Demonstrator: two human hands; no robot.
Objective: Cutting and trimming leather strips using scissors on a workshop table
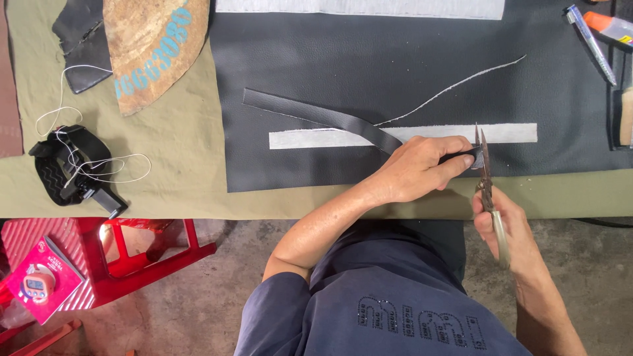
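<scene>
From the head camera I look straight down at a work surface (184, 198) covered in olive cloth, its near edge running left to right across the middle of the view. On it lies a large dark grey leatherette sheet (369, 59), whose near edge stops just short of the surface's near edge.

My left hand (422, 168) is closed on the end of a dark strip (316, 117) of the same material, pinching it between thumb and fingers; the strip trails away to the left and far side over the sheet. My right hand (504, 227) is wrapped around the handles of a pair of scissors (484, 168), blades pointing away from me and meeting the strip's end just beside my left fingertips. The 2 hands sit close together but do not touch.

A white strip (316, 139) lies flat across the sheet under the dark one, and a thin pale offcut (455, 86) curves off toward the far right. Open sheet lies far of my hands.

At far right are a glue tube with an orange cap (610, 26) and a pen (590, 43). At left lie a black strap (66, 165) tangled with white cord and, beyond it, a brown curved piece with blue printing (151, 46). Below, near left, a red stool (132, 254) stands on the concrete floor, with a pink card package (43, 280) holding a small timer on it.
</scene>
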